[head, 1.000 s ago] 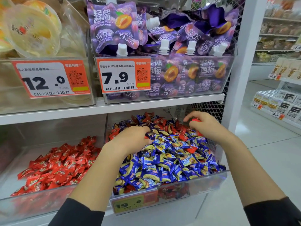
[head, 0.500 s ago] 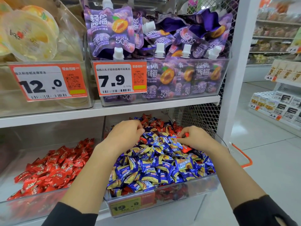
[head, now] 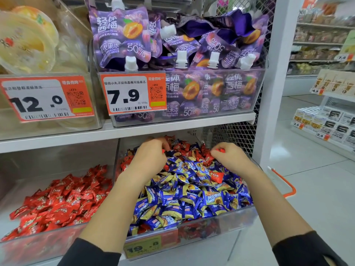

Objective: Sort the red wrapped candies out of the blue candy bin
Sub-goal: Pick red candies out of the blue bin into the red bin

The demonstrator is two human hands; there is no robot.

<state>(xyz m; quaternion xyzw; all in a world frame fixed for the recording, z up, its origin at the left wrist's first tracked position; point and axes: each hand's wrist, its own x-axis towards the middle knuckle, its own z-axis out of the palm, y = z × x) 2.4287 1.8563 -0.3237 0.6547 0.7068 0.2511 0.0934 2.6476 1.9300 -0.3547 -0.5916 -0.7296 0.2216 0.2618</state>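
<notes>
A clear bin (head: 247, 217) on the lower shelf holds a heap of blue wrapped candies (head: 192, 192), with red wrapped candies (head: 189, 148) mixed in, mostly at the back. One red candy (head: 217, 176) lies on the blue heap near my right wrist. My left hand (head: 151, 156) reaches into the back of the bin, fingers curled round red candy. My right hand (head: 229, 156) hovers over the back right and pinches a red candy (head: 219, 150) at its fingertips.
To the left, a second clear bin (head: 38, 246) holds only red candies (head: 61, 198). The shelf above (head: 57, 136) carries bins of purple jelly pouches (head: 182, 60) and yellow jelly cups (head: 26, 41). An orange basket handle (head: 286, 186) shows on the floor at right.
Both hands have moved toward the back of the blue bin and closer together. The view has shifted closer and slightly left.
</notes>
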